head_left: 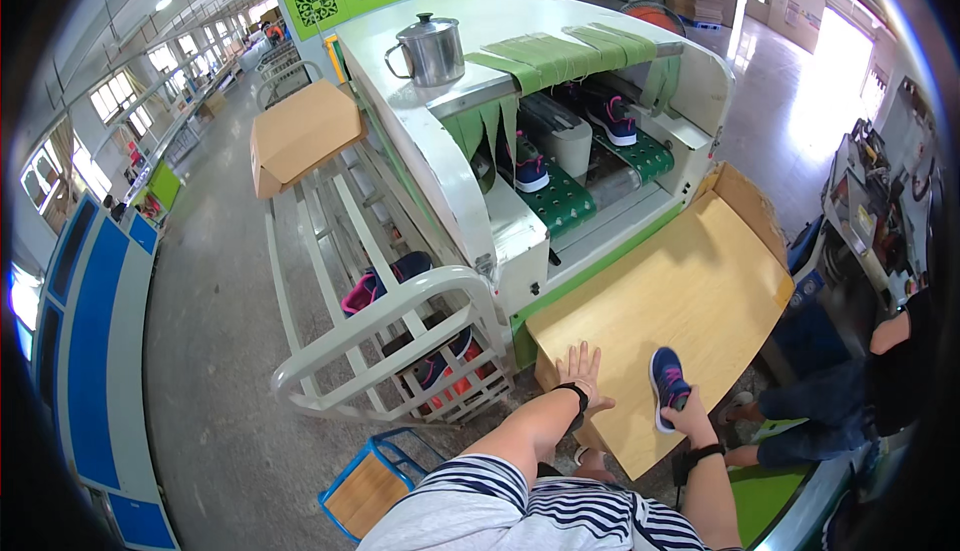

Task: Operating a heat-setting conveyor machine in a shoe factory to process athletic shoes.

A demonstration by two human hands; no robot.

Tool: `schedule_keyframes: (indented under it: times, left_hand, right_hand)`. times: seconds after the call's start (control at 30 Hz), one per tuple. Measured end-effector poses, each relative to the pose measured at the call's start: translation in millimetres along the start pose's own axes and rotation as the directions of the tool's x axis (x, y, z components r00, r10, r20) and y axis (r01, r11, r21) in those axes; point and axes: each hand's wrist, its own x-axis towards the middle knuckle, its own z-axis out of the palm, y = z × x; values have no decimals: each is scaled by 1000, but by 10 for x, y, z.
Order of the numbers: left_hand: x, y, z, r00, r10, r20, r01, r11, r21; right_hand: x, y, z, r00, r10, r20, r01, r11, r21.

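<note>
In my right hand is a dark blue sneaker with pink laces and a white sole, gripped at its heel end over the wooden tabletop. My left hand holds nothing; its fingers are spread above the table's near left edge. Beyond the table, a white and green machine has two green conveyor belts. One dark sneaker sits on the left belt, and another sneaker on the right belt. Torn green cloth strips hang over the machine's opening.
A steel pot and a cardboard box stand left of the opening. Several shoes lie on a white metal rack. A wooden stool with a blue frame is near my left. Another person sits close on my right.
</note>
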Motion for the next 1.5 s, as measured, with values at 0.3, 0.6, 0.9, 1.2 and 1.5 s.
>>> schedule_keyframes:
  times: [0.3, 0.6, 0.9, 1.2, 1.5]
  left_hand:
    - [70, 11, 62, 1000, 11, 6, -11, 1000, 0]
    - [153, -10, 79, 999, 23, 41, -23, 1000, 1]
    - [74, -65, 22, 995, 69, 65, -73, 995, 67]
    - [99, -72, 65, 997, 71, 32, -73, 996, 56]
    - [103, -68, 59, 997, 76, 30, -77, 996, 52]
  right_hand:
    - [-495, -602, 180, 941, -128, -315, 87, 986, -139]
    - [-478, -536, 258, 886, -169, -431, 94, 977, -189]
    - [-467, -531, 268, 877, -199, -436, 116, 971, -211]
    - [-469, -515, 256, 883, -204, -422, 124, 970, -210]
    - [-484, -554, 237, 891, -185, -415, 109, 974, -200]
